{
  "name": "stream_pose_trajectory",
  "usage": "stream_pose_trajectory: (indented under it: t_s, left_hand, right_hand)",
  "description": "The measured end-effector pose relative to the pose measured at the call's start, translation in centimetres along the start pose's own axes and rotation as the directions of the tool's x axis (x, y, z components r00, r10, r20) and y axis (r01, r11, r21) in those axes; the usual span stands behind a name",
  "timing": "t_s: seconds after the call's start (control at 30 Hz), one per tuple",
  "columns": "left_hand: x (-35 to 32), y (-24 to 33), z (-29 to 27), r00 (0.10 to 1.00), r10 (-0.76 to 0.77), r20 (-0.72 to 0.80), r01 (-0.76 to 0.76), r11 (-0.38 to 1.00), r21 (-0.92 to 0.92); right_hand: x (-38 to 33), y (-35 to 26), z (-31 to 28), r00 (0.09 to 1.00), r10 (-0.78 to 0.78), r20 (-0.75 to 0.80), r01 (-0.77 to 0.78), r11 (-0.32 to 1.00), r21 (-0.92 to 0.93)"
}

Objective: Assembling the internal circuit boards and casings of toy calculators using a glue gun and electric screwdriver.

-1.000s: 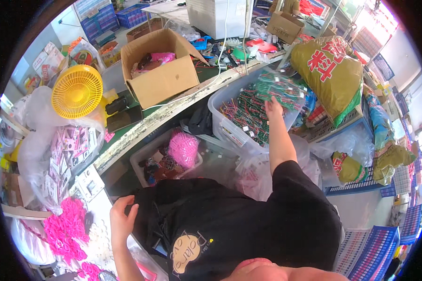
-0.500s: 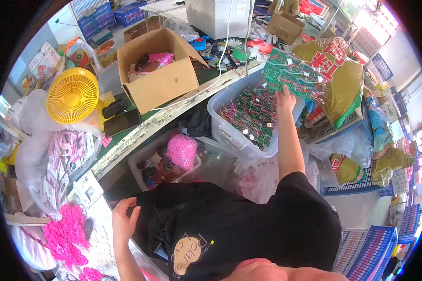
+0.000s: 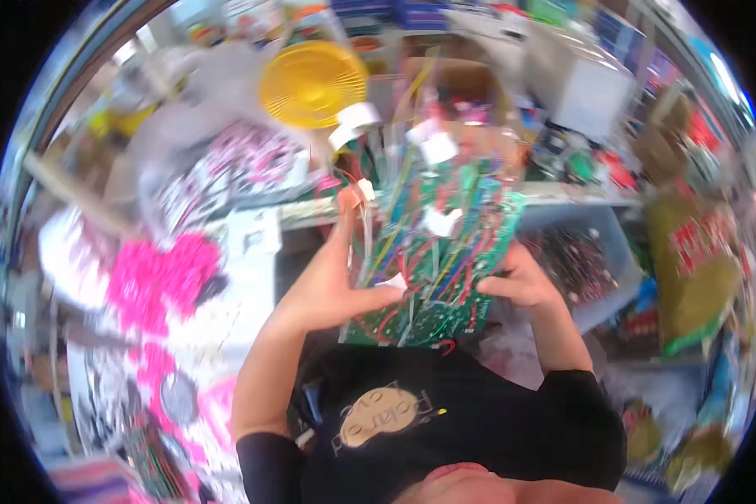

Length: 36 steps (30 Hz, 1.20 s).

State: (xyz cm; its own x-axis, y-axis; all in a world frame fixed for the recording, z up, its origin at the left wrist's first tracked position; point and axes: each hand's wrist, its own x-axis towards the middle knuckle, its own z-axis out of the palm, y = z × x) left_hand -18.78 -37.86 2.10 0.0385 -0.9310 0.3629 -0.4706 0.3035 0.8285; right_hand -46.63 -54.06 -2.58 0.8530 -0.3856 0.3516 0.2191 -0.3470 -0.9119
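Observation:
A green circuit board panel (image 3: 454, 294) is up in front of my chest, with many coloured wires and several white tags across it. My right hand (image 3: 521, 281) grips its right side, thumb on the front and fingers behind. At the left side my left hand (image 3: 319, 286) holds the panel, its thumb across the wires by a white tag and its index finger stretched upward. Motion blurs the wires and tags. Behind the right hand stands a translucent plastic bin (image 3: 622, 252) filled with wired circuit boards (image 3: 573, 265).
To the left, bright pink pieces (image 3: 164, 273) lie on a white table (image 3: 244, 290). A yellow basket (image 3: 312, 84) and a cardboard box (image 3: 454, 80) stand at the back. An olive sack (image 3: 689, 260) is at the right. More wired boards (image 3: 155, 458) lie lower left.
My right hand has brought the circuit board panel from above the bin to my chest. My left hand has risen from the table's edge to hold it. The view has turned left.

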Motion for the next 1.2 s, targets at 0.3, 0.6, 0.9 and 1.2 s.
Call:
stream_pose_trajectory:
  t_s: [0.3,0.6,0.9,1.2]
  left_hand:
    - [-15.0,-2.7,-6.0,0.524,-0.732,-0.435,0.255,0.622,-0.740]
    - [-30.5,4.2,-13.1,0.154,-0.506,-0.848,0.496,0.782,-0.377]
    - [-48.6,10.3,-24.6,-0.092,-0.490,-0.867,0.848,0.418,-0.326]
    - [-60.8,8.8,-35.0,-0.391,-0.340,-0.855,0.899,-0.339,-0.276]
  right_hand:
    - [13.5,3.4,19.9,0.856,0.333,0.394,-0.500,0.726,0.472]
    - [18.8,2.0,41.3,0.728,0.052,0.683,-0.405,0.837,0.368]
    - [19.3,-2.6,63.0,0.172,0.128,0.977,-0.813,0.578,0.068]
    - [18.1,-1.9,72.0,-0.091,0.183,0.979,-0.692,0.695,-0.194]
